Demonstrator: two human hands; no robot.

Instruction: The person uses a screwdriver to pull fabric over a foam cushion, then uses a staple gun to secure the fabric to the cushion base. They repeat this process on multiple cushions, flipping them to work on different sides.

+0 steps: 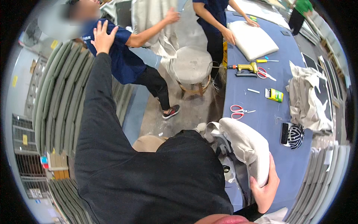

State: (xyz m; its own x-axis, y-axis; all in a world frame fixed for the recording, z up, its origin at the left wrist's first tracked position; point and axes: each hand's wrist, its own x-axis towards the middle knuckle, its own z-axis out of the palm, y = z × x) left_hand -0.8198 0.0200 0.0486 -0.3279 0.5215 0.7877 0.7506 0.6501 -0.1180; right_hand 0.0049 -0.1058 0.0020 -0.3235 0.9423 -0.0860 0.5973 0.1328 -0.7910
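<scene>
My left arm stretches out to the far left, and my left hand (103, 36) is open, fingers spread, against the shoulder of a co-worker in a dark blue shirt (121, 61). At the table's near end, my right hand (266, 186) grips the edge of an off-white fabric-covered cushion (248, 143). Its thumb presses on the near side while the fingers wrap round the outer edge. The cushion stands tilted against my body, showing a dark underside with loose fabric. Beyond it on the table lie red-handled scissors (237, 111).
On the blue table (257, 130) lie a yellow glue gun (246, 68), a second pair of scissors (265, 74), a green-yellow box (275, 95), a phone (284, 133) and crumpled beige fabric (305, 97). Another person handles a white cushion (251, 39). A round stool (192, 65) and stacked grey-green panels (61, 97) stand left.
</scene>
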